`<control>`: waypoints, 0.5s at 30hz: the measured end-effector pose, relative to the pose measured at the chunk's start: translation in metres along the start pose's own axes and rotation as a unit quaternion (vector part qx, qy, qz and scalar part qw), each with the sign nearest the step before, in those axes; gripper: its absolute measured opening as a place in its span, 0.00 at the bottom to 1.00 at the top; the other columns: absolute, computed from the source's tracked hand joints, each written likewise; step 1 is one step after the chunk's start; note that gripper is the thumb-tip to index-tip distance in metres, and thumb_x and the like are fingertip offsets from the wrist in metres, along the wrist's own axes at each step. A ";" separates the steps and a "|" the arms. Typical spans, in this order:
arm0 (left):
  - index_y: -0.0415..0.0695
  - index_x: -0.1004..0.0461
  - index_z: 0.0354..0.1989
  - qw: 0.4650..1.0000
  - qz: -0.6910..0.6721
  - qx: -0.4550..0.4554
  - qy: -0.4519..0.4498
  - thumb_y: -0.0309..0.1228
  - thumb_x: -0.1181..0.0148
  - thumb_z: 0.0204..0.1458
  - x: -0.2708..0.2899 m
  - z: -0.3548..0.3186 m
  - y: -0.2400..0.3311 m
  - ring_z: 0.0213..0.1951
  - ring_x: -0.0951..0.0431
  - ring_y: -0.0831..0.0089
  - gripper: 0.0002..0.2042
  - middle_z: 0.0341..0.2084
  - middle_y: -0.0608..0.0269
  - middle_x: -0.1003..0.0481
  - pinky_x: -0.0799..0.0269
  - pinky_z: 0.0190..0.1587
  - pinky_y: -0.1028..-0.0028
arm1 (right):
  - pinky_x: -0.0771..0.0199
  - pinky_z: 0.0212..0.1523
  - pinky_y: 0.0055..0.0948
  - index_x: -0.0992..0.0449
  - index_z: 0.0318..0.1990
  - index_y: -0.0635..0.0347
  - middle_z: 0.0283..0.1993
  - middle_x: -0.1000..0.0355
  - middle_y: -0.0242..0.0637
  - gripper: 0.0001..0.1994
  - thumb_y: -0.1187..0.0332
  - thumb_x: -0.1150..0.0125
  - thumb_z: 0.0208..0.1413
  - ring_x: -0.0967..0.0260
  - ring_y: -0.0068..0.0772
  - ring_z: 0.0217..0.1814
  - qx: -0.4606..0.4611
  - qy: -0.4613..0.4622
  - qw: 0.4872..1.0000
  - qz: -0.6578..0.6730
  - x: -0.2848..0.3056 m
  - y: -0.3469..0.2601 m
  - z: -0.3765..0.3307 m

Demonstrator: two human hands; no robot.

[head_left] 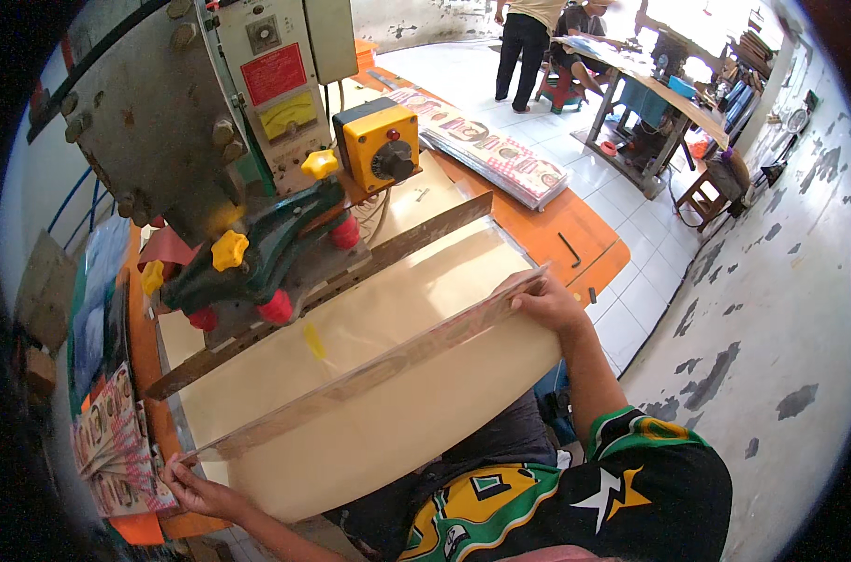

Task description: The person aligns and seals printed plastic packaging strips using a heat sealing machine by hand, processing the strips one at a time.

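Observation:
A long, narrow printed plastic sheet, partly see-through, stretches between my hands, seen nearly edge-on. My left hand pinches its near left end. At the far right end, my right hand is closed on the same sheet, thumb and fingertips at its edge. Beneath it lies a smooth cream sheet whose curved front edge hangs toward my lap. Just beyond the plastic sheet, a long metal bar runs parallel to it under the press head, which has yellow knobs and red caps.
A yellow control box with a black dial sits behind the press. Printed sheets are stacked on the orange table, near a hex key. More printed pieces lie at left. Two people are by a far workbench.

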State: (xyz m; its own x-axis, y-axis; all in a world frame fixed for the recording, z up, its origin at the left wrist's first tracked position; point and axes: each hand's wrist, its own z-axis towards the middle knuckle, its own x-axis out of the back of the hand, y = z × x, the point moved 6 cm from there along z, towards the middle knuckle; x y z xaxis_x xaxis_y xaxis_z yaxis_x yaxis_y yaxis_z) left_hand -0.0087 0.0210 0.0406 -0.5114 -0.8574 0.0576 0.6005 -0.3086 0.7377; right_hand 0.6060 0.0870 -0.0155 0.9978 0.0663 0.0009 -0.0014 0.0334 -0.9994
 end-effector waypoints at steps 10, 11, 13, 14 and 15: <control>0.36 0.29 0.37 1.000 0.007 -0.012 -0.014 0.37 0.56 0.67 -0.002 0.001 0.006 0.34 0.33 0.74 0.16 0.30 0.63 0.32 0.36 0.41 0.73 | 0.29 0.47 0.26 0.21 0.42 0.64 0.38 0.22 0.33 0.20 0.57 0.28 0.48 0.27 0.25 0.42 0.003 -0.005 0.999 0.041 -0.005 -0.002 -0.001; 0.36 0.29 0.37 1.000 0.010 -0.012 -0.003 0.38 0.56 0.67 -0.003 0.000 0.010 0.33 0.33 0.74 0.16 0.30 0.63 0.32 0.36 0.41 0.74 | 0.29 0.47 0.26 0.21 0.42 0.64 0.38 0.22 0.33 0.20 0.57 0.28 0.48 0.27 0.25 0.42 0.003 -0.005 0.999 0.041 -0.005 -0.002 -0.001; 0.36 0.29 0.38 1.000 0.013 -0.005 -0.001 0.38 0.57 0.67 -0.002 0.000 0.006 0.33 0.33 0.74 0.16 0.30 0.63 0.32 0.36 0.41 0.74 | 0.29 0.46 0.26 0.21 0.42 0.64 0.38 0.22 0.34 0.20 0.57 0.28 0.48 0.27 0.25 0.42 0.017 0.000 0.999 0.036 -0.005 -0.003 -0.001; 0.35 0.29 0.38 1.000 0.016 0.001 0.000 0.38 0.57 0.67 0.000 0.000 0.002 0.33 0.33 0.74 0.16 0.30 0.63 0.32 0.37 0.41 0.74 | 0.29 0.46 0.26 0.21 0.42 0.64 0.38 0.22 0.34 0.20 0.57 0.28 0.48 0.27 0.25 0.42 0.017 -0.001 0.999 0.036 -0.005 -0.002 -0.001; 0.35 0.29 0.38 1.000 0.018 0.001 0.001 0.38 0.57 0.67 0.004 0.001 -0.005 0.33 0.33 0.74 0.16 0.30 0.63 0.32 0.37 0.41 0.74 | 0.29 0.45 0.26 0.21 0.42 0.64 0.38 0.22 0.34 0.20 0.58 0.28 0.48 0.27 0.25 0.41 0.019 -0.004 0.999 0.040 -0.005 -0.003 -0.002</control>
State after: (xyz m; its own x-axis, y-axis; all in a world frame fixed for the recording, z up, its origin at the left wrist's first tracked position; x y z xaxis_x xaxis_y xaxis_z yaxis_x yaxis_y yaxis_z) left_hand -0.0145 0.0192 0.0374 -0.4888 -0.8685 0.0827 0.6171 -0.2772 0.7365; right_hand 0.6007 0.0850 -0.0125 0.9938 0.0773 -0.0795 -0.0847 0.0658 -0.9942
